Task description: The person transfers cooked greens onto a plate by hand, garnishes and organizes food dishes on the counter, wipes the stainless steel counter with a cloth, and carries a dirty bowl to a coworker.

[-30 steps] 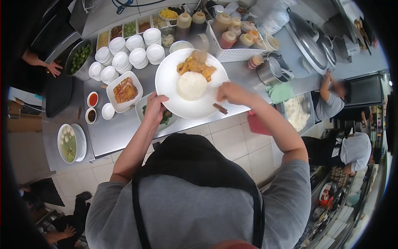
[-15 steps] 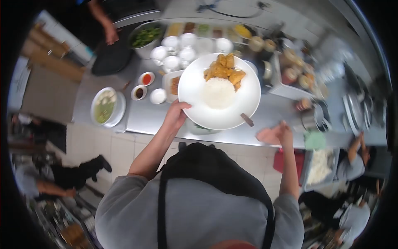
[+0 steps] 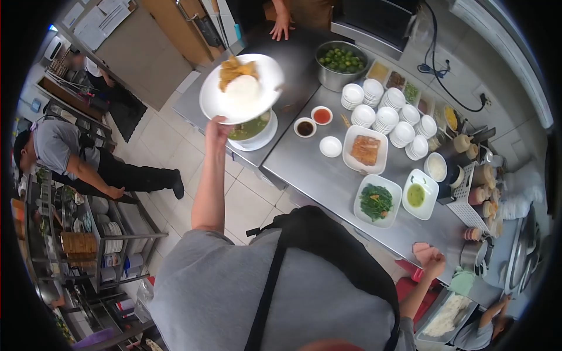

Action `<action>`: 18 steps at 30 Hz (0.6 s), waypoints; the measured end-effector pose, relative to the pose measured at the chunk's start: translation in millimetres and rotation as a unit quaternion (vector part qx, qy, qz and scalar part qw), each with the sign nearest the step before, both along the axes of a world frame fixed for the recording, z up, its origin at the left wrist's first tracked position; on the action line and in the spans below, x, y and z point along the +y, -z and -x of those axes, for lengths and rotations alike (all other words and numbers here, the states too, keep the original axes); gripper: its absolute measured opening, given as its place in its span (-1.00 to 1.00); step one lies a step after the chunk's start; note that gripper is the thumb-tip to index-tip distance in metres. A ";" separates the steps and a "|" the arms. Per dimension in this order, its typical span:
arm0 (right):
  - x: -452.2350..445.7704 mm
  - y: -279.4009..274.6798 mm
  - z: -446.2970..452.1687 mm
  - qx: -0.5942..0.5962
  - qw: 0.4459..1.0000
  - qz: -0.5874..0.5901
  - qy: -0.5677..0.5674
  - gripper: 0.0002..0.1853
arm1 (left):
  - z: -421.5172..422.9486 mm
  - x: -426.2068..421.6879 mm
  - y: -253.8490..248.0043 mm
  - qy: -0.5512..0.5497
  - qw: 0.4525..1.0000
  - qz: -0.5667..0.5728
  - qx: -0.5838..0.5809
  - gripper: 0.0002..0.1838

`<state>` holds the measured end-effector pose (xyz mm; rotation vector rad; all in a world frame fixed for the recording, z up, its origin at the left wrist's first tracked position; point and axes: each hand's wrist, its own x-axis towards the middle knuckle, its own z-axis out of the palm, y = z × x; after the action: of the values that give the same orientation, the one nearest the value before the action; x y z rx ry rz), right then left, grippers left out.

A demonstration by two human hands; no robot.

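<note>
My left hand point(image 3: 216, 131) grips the near rim of a white plate point(image 3: 268, 73), thumb over the edge. On it lie a mound of white rice point(image 3: 242, 91) and chunks of yellow-brown food point(image 3: 235, 70). The plate is held above the counter's left end and partly hides a bowl of green soup point(image 3: 253, 128) on a white saucer point(image 3: 264, 140). At the counter's front right edge, my right hand point(image 3: 434, 266) is closed on a folded pink cloth point(image 3: 424, 251).
Stacked white saucers point(image 3: 386, 119), sauce cups point(image 3: 321, 115), a dish of fried food point(image 3: 366, 151), a dish of leafy greens point(image 3: 376, 202) and a pot of green limes point(image 3: 342, 63) stand on the steel counter point(image 3: 310, 169). Another person's hand point(image 3: 281, 28) rests at the counter's far side.
My left hand has carried the plate leftward, from the counter's middle to over the soup bowl. My view has turned left. My right hand still holds the pink cloth near the front edge.
</note>
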<state>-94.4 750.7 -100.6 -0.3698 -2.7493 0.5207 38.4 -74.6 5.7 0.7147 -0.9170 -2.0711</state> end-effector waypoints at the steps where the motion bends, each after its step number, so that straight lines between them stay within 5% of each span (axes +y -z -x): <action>1: -1.7 0.4 1.7 0.002 1.000 0.001 0.000 -0.83 | -3.4 -26.2 4.2 0.000 1.000 0.001 0.002 -0.60; 8: 7.8 28.8 10.8 -0.023 0.998 0.030 0.053 -0.75 | -3.7 -148.9 57.4 -0.156 0.988 -0.014 -0.007 -0.63; 10: -2.1 21.9 3.5 -0.023 0.997 0.041 0.063 -0.75 | 0.8 -157.6 69.5 -0.167 0.985 -0.033 -0.008 -0.63; 12: -12.7 13.9 -2.2 -0.026 0.994 -0.094 0.045 -0.76 | 0.6 -157.3 82.8 -0.199 0.977 -0.074 -0.028 -0.63; 18: -32.0 0.9 -11.4 -0.022 0.996 -0.077 0.043 -0.78 | 9.3 -144.9 123.6 -0.182 0.978 -0.100 0.026 -0.61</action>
<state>-83.0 718.7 -101.6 -0.4630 -2.7788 0.2800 29.1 -219.4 -117.9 0.8592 -0.5059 -1.8581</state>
